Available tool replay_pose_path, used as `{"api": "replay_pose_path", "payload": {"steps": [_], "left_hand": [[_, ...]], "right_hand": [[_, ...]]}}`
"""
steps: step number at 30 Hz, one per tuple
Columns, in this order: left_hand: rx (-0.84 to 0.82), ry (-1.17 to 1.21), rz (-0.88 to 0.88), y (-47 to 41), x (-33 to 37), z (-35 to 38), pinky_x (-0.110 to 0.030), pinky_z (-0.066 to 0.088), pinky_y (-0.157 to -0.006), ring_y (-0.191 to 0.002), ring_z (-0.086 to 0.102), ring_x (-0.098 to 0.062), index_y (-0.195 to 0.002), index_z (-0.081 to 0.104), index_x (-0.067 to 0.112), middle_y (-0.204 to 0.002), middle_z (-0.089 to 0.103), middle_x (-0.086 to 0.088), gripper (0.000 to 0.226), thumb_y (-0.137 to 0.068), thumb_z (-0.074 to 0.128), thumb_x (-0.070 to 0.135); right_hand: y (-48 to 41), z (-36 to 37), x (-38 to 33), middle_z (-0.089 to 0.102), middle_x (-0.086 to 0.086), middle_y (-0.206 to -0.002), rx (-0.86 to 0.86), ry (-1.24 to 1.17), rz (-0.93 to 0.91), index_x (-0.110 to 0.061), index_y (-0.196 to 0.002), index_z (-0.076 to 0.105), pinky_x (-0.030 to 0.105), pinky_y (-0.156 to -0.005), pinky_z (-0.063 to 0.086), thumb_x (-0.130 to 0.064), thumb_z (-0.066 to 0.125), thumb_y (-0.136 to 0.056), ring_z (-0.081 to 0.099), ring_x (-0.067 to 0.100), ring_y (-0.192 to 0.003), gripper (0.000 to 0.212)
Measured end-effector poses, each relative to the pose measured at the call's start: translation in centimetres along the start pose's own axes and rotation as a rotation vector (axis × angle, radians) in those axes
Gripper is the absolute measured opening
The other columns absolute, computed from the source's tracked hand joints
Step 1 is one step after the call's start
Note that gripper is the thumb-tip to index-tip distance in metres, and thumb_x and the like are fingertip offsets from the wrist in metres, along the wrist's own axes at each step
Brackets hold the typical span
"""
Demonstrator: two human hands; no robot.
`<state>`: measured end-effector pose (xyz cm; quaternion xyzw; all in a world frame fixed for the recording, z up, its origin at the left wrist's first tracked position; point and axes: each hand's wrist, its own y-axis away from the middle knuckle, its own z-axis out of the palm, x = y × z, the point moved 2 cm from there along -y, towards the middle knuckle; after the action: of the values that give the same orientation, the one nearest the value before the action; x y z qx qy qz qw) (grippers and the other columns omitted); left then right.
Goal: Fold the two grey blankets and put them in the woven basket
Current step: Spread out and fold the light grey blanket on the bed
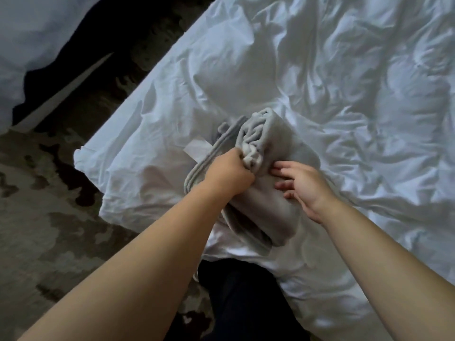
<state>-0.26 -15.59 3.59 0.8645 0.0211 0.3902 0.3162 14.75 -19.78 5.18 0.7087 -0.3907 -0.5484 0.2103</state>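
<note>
Clutching one bunched end of the folded grey blanket bundle (277, 140) on the white duvet (357, 99), the left hand (231, 172) risks spilling its layers if lifted while the right hand (305, 185) hovers open-fingered.

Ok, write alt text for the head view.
A person's left hand grips the bunched edge of a folded grey blanket bundle lying on a rumpled white duvet, while the right hand is over it with fingers spread. Patterned carpet shows at left; no basket is visible.
</note>
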Motion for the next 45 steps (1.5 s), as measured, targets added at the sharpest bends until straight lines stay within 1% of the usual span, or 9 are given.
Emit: {"api": "replay_pose_path", "payload": {"steps": [5, 10, 13, 18, 21, 24, 28, 39, 45], "left_hand": [[-0.092, 0.765, -0.134, 0.4, -1.5, -1.1, -0.022, 0.046, -0.062, -0.073, 0.057, -0.013, -0.077, 0.066, 0.024, -0.067, 0.063, 0.005, 0.03, -0.054, 0.06, 0.004], [0.145, 0.453, -0.486, 1.4, -5.8, -2.0, -0.03, 0.046, -0.068, -0.085, 0.056, -0.027, -0.091, 0.062, 0.01, -0.082, 0.059, -0.012, 0.025, -0.068, 0.061, 0.001], [0.385, -0.075, -0.18, 2.1, -2.2, -2.8, -0.041, 0.036, -0.105, -0.121, 0.045, -0.033, -0.124, 0.052, 0.02, -0.133, 0.044, -0.012, 0.057, -0.067, 0.057, 0.011], [0.241, -0.259, 0.482, 0.3, 6.2, 1.6, -0.041, 0.024, -0.112, -0.129, 0.041, -0.024, -0.124, 0.058, 0.02, -0.138, 0.048, -0.004, 0.048, -0.078, 0.047, 0.015], [0.131, -0.492, 0.497, -2.9, 5.3, 4.1, -0.042, 0.008, -0.118, -0.142, 0.023, -0.019, -0.137, 0.047, 0.022, -0.149, 0.037, -0.001, 0.043, -0.094, 0.041, 0.023], [0.132, -0.661, 0.542, -4.9, 2.3, 4.5, -0.042, -0.003, -0.117, -0.146, 0.016, -0.02, -0.146, 0.034, 0.026, -0.157, 0.026, -0.001, 0.048, -0.098, 0.034, 0.034], [0.235, -0.732, 0.56, -5.7, 0.4, 3.9, -0.049, -0.012, -0.113, -0.147, 0.017, -0.027, -0.146, 0.035, 0.031, -0.157, 0.028, -0.004, 0.056, -0.093, 0.029, 0.048], [0.27, -0.65, 0.488, -10.0, -5.3, 4.9, -0.053, 0.025, -0.111, -0.146, 0.018, -0.024, -0.149, 0.03, 0.026, -0.157, 0.026, -0.002, 0.068, -0.087, 0.031, 0.056], [0.363, -0.548, 0.66, -11.8, -7.3, 6.6, -0.045, 0.018, -0.115, -0.137, 0.031, -0.042, -0.139, 0.047, 0.007, -0.146, 0.04, -0.02, 0.065, -0.086, 0.04, 0.045]], "right_hand": [[0.2, -2.2, 1.7, 0.055, 0.003, -0.112, 0.336, 0.36, -0.26, -0.018, -0.114, 0.065, 0.032, -0.104, 0.041, -0.017, 0.065, -0.082, 0.055, 0.021, -0.11, 0.032], [0.7, 1.5, 2.9, 0.041, 0.008, -0.132, 0.15, 0.667, -0.369, -0.019, -0.132, 0.056, 0.018, -0.107, 0.024, -0.033, 0.073, -0.079, 0.041, 0.021, -0.125, 0.057], [0.6, 2.8, 3.4, 0.035, 0.01, -0.14, 0.146, 0.788, -0.384, -0.022, -0.14, 0.047, 0.035, -0.112, 0.028, -0.039, 0.069, -0.079, 0.037, 0.031, -0.128, 0.067], [0.8, 3.3, 3.9, 0.046, 0.011, -0.137, 0.166, 0.92, -0.454, -0.016, -0.133, 0.052, 0.037, -0.106, 0.03, -0.033, 0.049, -0.083, 0.04, 0.033, -0.128, 0.053], [0.5, 2.3, 3.6, 0.06, 0.019, -0.118, 0.159, 0.638, -0.444, -0.002, -0.113, 0.066, 0.04, -0.098, 0.039, -0.011, 0.052, -0.083, 0.052, 0.037, -0.113, 0.034], [-0.4, 0.5, 3.1, 0.059, 0.019, -0.111, 0.519, 0.476, -0.429, -0.003, -0.105, 0.068, 0.037, -0.094, 0.038, -0.002, 0.054, -0.077, 0.054, 0.038, -0.105, 0.032], [-3.0, 0.7, 2.7, 0.036, 0.022, -0.147, 0.663, 0.631, -0.427, -0.013, -0.137, 0.051, 0.042, -0.11, 0.027, -0.024, 0.056, -0.088, 0.036, 0.037, -0.134, 0.051], [-8.4, 4.9, 8.8, 0.034, 0.018, -0.152, 0.684, 0.724, -0.423, -0.017, -0.145, 0.041, 0.054, -0.109, 0.031, -0.039, 0.038, -0.089, 0.03, 0.041, -0.14, 0.059], [-11.7, 5.7, 11.0, 0.038, 0.025, -0.147, 0.764, 0.7, -0.506, -0.009, -0.141, 0.045, 0.058, -0.11, 0.027, -0.036, 0.035, -0.088, 0.033, 0.046, -0.136, 0.061]]}}
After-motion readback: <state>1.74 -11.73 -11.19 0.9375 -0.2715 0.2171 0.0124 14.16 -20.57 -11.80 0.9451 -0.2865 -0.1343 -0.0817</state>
